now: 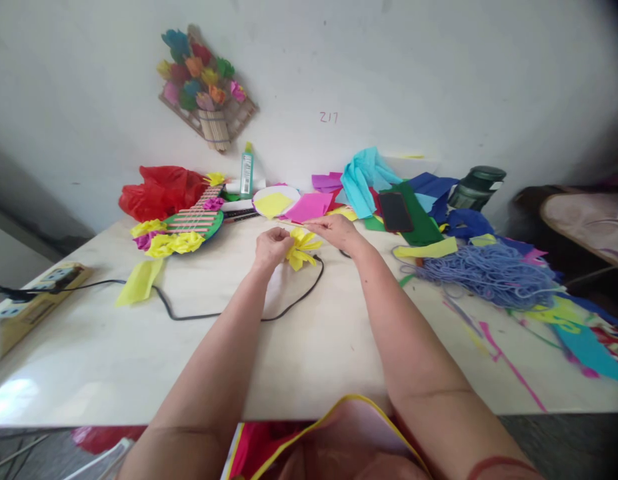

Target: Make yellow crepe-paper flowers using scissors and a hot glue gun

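Note:
Both my hands meet over the middle of the pale table [113,360]. My left hand [271,247] is closed in a pinch on a yellow paper flower [303,250]. My right hand [333,230] reaches in from the right, fingers pressed together on the top of the same flower, where a thin stick seems to lie. A black cable [289,307] loops on the table just below the flower.
A stick-and-flower craft piece [181,233] and red bag [159,190] lie at the left, a power strip [26,303] at the left edge. A glue bottle [247,172], coloured paper sheets [369,177], a phone [395,212] and purple yarn [489,273] sit behind and right.

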The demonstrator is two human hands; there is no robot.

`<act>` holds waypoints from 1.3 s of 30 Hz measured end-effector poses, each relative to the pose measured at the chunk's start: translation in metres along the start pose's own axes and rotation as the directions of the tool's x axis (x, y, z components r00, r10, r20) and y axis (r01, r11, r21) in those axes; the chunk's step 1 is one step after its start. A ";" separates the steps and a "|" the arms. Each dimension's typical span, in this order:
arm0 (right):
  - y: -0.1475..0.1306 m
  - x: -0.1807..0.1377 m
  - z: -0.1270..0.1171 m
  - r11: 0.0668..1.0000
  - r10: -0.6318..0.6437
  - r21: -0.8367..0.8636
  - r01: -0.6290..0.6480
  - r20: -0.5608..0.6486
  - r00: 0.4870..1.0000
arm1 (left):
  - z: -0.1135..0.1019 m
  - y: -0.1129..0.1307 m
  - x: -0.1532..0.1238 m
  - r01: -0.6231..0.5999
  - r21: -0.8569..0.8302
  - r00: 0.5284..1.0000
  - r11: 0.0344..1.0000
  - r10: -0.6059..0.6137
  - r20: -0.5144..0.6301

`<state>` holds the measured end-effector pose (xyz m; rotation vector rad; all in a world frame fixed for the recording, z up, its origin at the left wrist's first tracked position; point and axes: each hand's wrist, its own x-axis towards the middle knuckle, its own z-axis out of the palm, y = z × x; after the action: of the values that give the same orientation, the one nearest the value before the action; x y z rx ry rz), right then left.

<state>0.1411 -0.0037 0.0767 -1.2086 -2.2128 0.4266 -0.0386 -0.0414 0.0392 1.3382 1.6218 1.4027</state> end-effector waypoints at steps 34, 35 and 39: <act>0.005 0.002 -0.002 0.996 -0.082 -0.022 0.084 0.093 0.992 | 0.000 0.002 -0.004 0.104 -0.345 0.956 0.933 0.002 0.292; 0.005 0.002 -0.002 0.995 -0.085 -0.037 0.089 0.095 0.992 | 0.000 0.001 -0.004 0.108 -0.345 0.957 0.932 -0.004 0.290; 0.003 0.002 -0.003 0.988 -0.083 -0.120 0.094 0.092 0.992 | 0.000 0.001 -0.002 0.112 -0.340 0.966 0.934 -0.021 0.259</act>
<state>0.1441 -0.0002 0.0779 -1.1693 -2.3879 0.3153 -0.0371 -0.0436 0.0397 1.1812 1.1724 1.3441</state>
